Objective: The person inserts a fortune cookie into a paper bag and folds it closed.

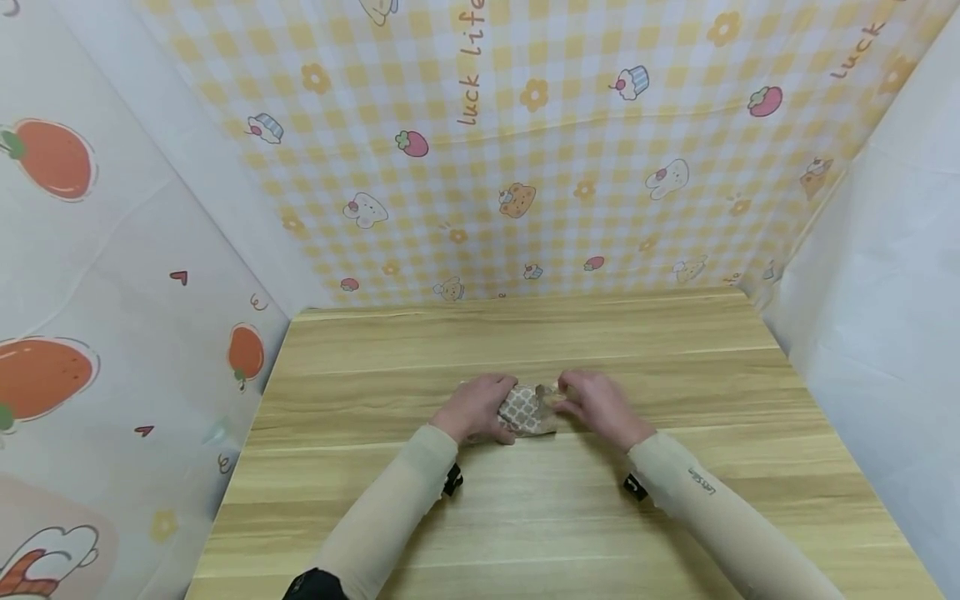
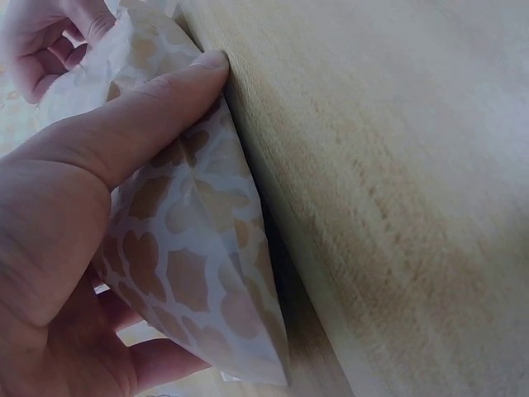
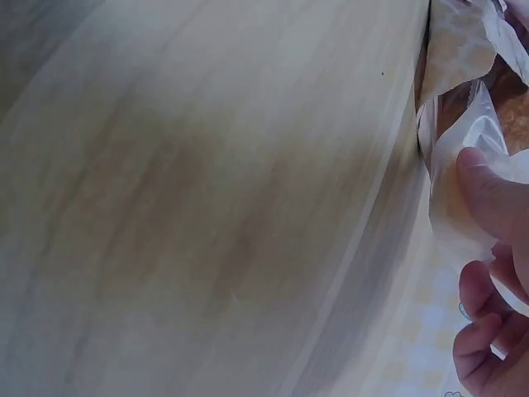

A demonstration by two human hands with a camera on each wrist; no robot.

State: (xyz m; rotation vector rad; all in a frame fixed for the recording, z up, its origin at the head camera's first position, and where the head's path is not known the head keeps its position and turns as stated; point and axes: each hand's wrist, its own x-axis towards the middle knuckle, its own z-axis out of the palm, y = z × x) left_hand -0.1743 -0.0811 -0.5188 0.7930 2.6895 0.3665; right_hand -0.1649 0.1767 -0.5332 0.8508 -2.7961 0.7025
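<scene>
Behind the wood-grain table (image 1: 525,525), a yellow-checked cloth (image 1: 570,142) is hanging, printed with cupcakes, strawberries and flowers; a white cloth (image 1: 142,242) with orange fruit is covering the left side, and a plain white sheet (image 1: 877,283) is closing off the right. Two beige sleeves (image 1: 386,508) are reaching in over the near part. The left hand (image 1: 476,408) is hiding one end of the paper packet (image 1: 520,410) from the head view. "Luck life" is running sideways up the checked cloth, "luck" is repeating near its upper right corner, and small lettering (image 1: 702,481) on the right sleeve is seemingly reading "Lets Slim". Around mid-table, between the hands, the packet is showing a brown-and-white lattice print, its right end gaping raggedly around something brown (image 3: 517,107). The left hand is gripping it between thumb and fingers; the right hand (image 1: 597,407) is pinching pale film (image 3: 446,198) at the opening.
</scene>
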